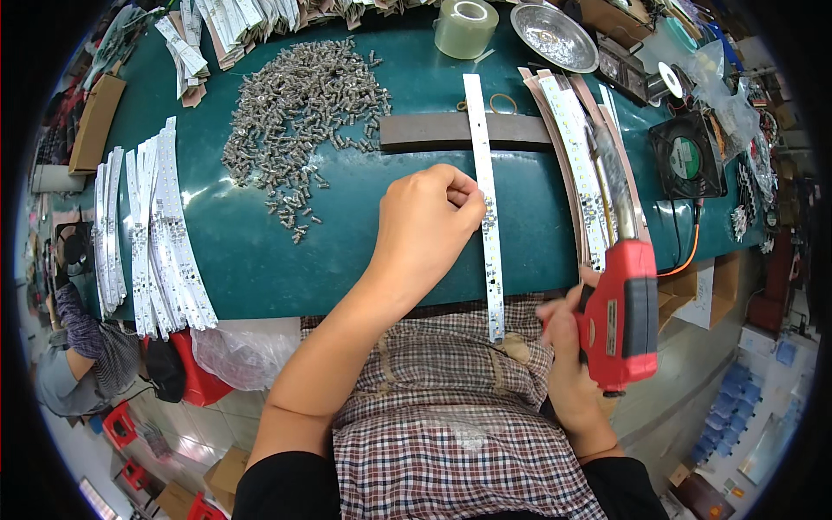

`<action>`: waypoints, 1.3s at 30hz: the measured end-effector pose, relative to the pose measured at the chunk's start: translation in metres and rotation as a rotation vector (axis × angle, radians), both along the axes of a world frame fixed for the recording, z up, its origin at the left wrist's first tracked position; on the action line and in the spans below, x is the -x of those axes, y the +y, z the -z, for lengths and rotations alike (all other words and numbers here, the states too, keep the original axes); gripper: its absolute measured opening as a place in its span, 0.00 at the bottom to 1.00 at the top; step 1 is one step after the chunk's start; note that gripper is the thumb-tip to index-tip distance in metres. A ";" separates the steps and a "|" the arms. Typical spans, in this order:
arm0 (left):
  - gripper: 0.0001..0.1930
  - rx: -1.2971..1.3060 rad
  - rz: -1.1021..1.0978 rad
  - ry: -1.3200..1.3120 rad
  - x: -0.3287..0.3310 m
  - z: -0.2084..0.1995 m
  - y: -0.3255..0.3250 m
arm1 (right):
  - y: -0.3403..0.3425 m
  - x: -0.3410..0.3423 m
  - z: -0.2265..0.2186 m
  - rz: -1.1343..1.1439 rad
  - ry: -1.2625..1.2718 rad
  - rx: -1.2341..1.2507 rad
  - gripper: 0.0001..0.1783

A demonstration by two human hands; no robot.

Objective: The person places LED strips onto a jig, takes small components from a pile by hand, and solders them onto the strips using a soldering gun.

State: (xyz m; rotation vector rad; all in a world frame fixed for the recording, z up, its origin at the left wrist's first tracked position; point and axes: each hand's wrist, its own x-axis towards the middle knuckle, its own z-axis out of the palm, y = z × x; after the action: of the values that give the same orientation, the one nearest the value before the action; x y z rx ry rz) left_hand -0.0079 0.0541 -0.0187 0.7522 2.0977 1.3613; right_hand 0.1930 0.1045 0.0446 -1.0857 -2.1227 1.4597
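A narrow white LED circuit strip (483, 156) lies across a dark bar (425, 130), its near end reaching past the table edge. At the strip's left edge is my left hand (426, 221), closed in a pinch with thumb against fingers. Whatever it pinches, if anything, is hidden. My right hand (568, 342) grips a red and black soldering gun (620, 312), whose metal barrel points away over more LED strips (576, 156) stacked at the right. Left of the bar spreads a heap of small metallic parts (303, 104).
Finished-looking strips (165, 234) lie in bunches at the left. A tape roll (466, 28) and a metal dish (555, 36) stand at the back. At the right are a black fan (687, 156) and a solder spool (669, 80). Another person (74, 364) sits at far left.
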 end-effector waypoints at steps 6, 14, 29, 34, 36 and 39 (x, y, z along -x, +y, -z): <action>0.07 0.067 -0.006 0.272 -0.003 -0.007 0.000 | -0.003 -0.047 0.006 -0.184 0.047 0.172 0.28; 0.08 -0.042 0.063 0.334 -0.001 -0.005 -0.008 | -0.006 -0.044 0.015 -0.079 0.003 0.243 0.12; 0.10 -0.114 0.073 0.425 0.001 0.005 -0.007 | -0.005 -0.037 0.017 -0.137 -0.138 0.179 0.08; 0.10 -0.128 0.060 0.413 0.000 0.003 -0.006 | -0.005 -0.041 0.020 -0.143 -0.145 0.174 0.08; 0.10 -0.134 0.057 0.423 0.000 0.003 -0.007 | -0.008 -0.041 0.021 -0.110 -0.086 0.220 0.09; 0.09 -0.143 0.063 0.446 0.002 0.007 -0.005 | -0.010 -0.036 0.026 -0.099 -0.003 0.134 0.07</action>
State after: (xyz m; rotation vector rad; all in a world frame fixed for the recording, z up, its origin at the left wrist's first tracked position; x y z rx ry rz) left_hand -0.0098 0.0496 -0.0252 1.2691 2.2954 1.4194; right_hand 0.2288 0.0949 0.0188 -1.0420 -2.1339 1.6684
